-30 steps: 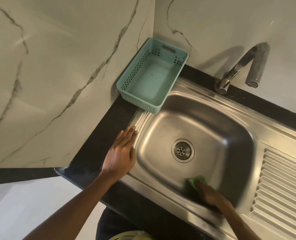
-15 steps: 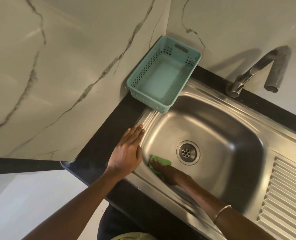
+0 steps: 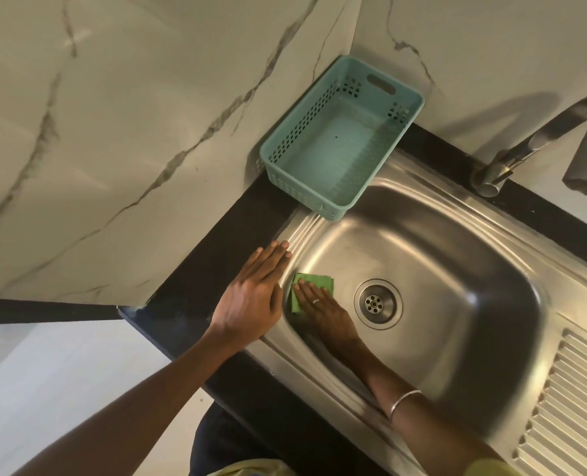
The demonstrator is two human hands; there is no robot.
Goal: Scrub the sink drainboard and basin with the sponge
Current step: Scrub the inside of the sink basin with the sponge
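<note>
The steel basin (image 3: 457,276) has a round drain (image 3: 377,303) near its middle. A green sponge (image 3: 311,281) lies flat against the basin's left inner wall. My right hand (image 3: 323,309) presses it there with straight fingers, reaching in from the near rim. My left hand (image 3: 254,297) rests flat, fingers straight, on the sink's left rim and the black counter beside it. The ribbed drainboard (image 3: 573,400) runs along the right side.
A teal plastic basket (image 3: 281,149) sits empty at the back left corner, overhanging the basin's edge. A steel tap (image 3: 525,146) rises at the back right. The black counter (image 3: 223,242) borders the sink. Marble wall panels stand behind and to the left.
My right hand has slid the sponge from the basin's near right side across the bottom to the left wall. My left hand has stayed on the left rim.
</note>
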